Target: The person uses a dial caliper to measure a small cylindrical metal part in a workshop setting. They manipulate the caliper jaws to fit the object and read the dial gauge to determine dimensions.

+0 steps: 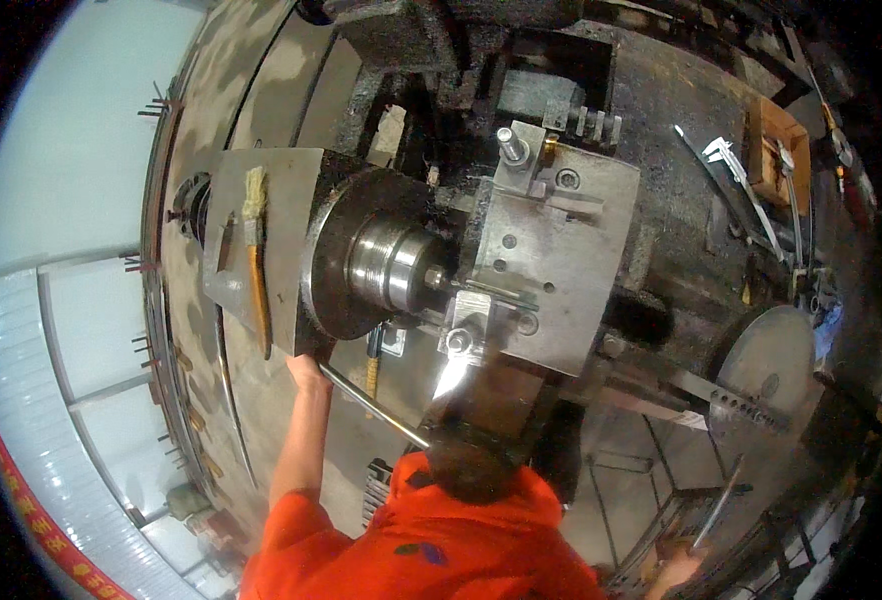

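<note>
A lathe fills the middle, with a shiny ridged cylindrical workpiece in its round chuck. My left hand is at the lower edge of the headstock, beside the upper end of a shiny metal rod. Its fingers are mostly hidden there. Far to the lower right, my right hand is closed around the lower end of a slanting metal lever. A square tool post stands right of the workpiece, its clamped cutting tool close to the workpiece's end.
A wooden-handled brush lies on the headstock. Calipers and a wooden box rest at the right. A large round handwheel or disc is below them. A yellow-handled tool sits under the chuck.
</note>
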A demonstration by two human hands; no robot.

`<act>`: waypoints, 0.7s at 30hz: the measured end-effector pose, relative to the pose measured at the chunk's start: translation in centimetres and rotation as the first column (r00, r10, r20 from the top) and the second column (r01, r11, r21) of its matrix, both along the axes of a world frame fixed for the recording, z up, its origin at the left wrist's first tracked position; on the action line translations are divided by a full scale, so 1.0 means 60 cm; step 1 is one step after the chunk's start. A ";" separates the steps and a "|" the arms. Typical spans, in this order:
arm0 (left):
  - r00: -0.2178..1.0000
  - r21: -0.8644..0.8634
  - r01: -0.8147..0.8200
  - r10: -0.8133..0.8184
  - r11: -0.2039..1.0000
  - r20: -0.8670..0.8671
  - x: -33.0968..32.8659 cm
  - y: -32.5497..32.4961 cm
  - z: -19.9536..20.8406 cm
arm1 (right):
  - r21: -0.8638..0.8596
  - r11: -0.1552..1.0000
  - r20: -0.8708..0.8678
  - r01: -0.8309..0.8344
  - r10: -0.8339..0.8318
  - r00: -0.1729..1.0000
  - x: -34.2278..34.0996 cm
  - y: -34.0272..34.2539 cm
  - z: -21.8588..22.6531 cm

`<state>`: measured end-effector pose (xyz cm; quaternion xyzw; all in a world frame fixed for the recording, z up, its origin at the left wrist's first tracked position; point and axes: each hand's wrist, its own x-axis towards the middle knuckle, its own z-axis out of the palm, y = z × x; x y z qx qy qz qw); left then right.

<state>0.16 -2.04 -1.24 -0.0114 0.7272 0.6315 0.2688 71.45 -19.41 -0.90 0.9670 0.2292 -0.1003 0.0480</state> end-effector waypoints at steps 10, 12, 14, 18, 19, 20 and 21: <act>0.993 0.064 -0.122 0.122 0.991 0.004 0.037 0.034 0.033 | -0.223 0.641 0.341 -0.734 0.757 0.557 -0.050 -0.028 0.016; 0.995 0.030 -0.096 0.097 0.995 -0.015 0.031 0.042 0.033 | -0.443 0.740 0.041 -0.506 0.580 0.813 -0.193 0.130 0.151; 0.995 0.006 -0.100 0.100 0.995 -0.013 0.022 0.030 0.024 | -0.124 0.992 0.061 0.028 -0.020 0.998 -0.140 0.026 0.041; 0.998 -0.006 -0.063 0.063 0.998 0.002 0.021 0.020 0.027 | 0.119 0.985 -0.004 0.125 -0.125 0.992 -0.097 -0.062 -0.030; 0.999 -0.010 -0.038 0.039 0.999 0.011 0.022 0.023 0.028 | 0.104 0.994 -0.009 0.036 -0.035 0.999 -0.093 -0.078 -0.035; 0.998 -0.041 -0.053 0.052 0.998 -0.018 0.019 0.020 0.025 | 0.083 0.994 -0.007 -0.065 0.066 0.998 -0.089 -0.092 -0.039; 0.997 -0.073 -0.068 0.065 0.995 -0.048 0.015 0.017 0.020 | 0.070 0.983 -0.001 -0.168 0.168 0.986 -0.078 -0.112 -0.046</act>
